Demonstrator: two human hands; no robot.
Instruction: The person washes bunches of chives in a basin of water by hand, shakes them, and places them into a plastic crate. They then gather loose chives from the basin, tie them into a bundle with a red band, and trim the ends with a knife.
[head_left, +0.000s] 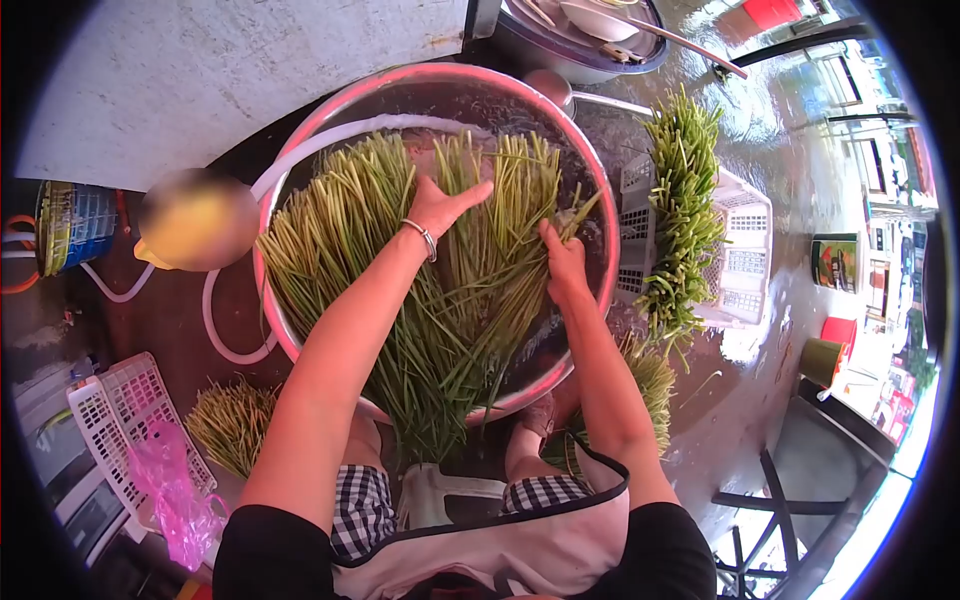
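A large round metal basin (603, 215) with a pinkish rim holds water and a thick spread of long, thin green vegetable stalks (345, 215). The stalks' paler ends fan out at the far side, and their darker leafy ends trail over the near rim. My left hand (440, 208) lies among the stalks near the middle, thumb stretched away to the right; its other fingers are partly hidden between stalks. At the bundle's right edge, my right hand (565, 258) is closed around some stalks. A pale hose (345, 130) curves over the basin's left side into the water.
A stack of similar stalks (683, 215) sits on a white plastic crate (742, 245) at right. More bundles (232, 425) stand near my legs. A pink plastic bag (172, 490) hangs by a white basket (125, 405). Behind are a ladle (548, 88) and a tub of utensils (585, 60).
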